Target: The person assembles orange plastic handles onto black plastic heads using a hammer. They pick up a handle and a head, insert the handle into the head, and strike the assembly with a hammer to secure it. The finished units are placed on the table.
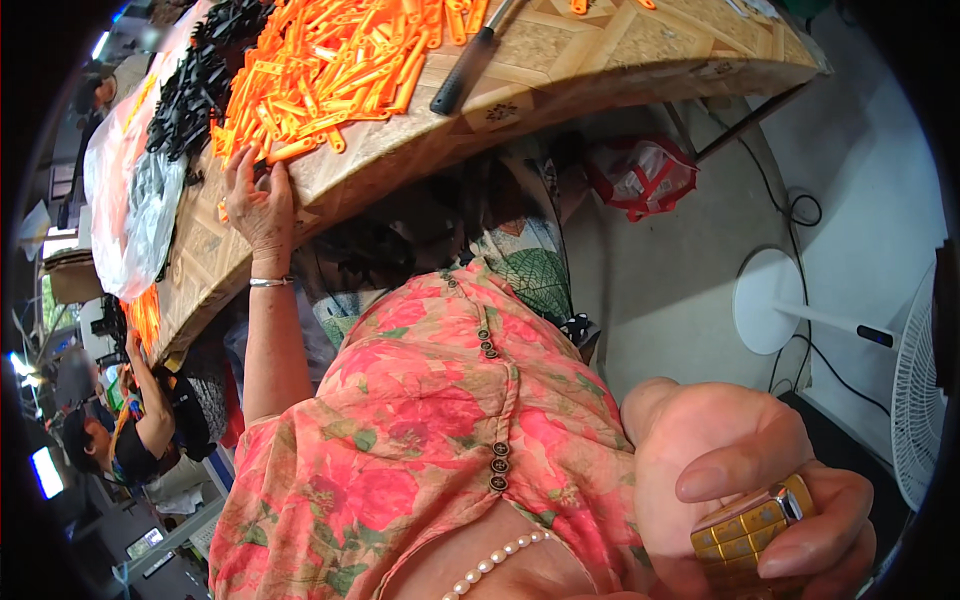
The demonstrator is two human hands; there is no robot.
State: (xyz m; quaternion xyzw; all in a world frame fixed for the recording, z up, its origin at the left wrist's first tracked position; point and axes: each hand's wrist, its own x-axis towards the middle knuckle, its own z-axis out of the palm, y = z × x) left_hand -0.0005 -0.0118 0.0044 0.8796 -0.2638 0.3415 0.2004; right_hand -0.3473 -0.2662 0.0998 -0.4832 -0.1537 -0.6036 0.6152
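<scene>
My left hand (262, 205) reaches to the table edge, its fingers stretched and slightly apart at the near side of a heap of flat orange plastic pieces (320, 75). Its fingertips meet the lowest pieces, and a small dark spot shows between them that I cannot make out. Close in front of me at the lower right, my right hand (750, 470) has its fingers curled round a gold-coloured block (745, 535) with a grid pattern and a silvery end. The fingers hide part of that block.
Black plastic parts (195, 75) lie left of the orange heap, near a clear plastic bag (130, 200). A black-handled tool (465, 75) rests on the patterned table (560, 60). A red bag (645, 175) and a white fan (915, 390) are at right. Another person (130, 440) works at left.
</scene>
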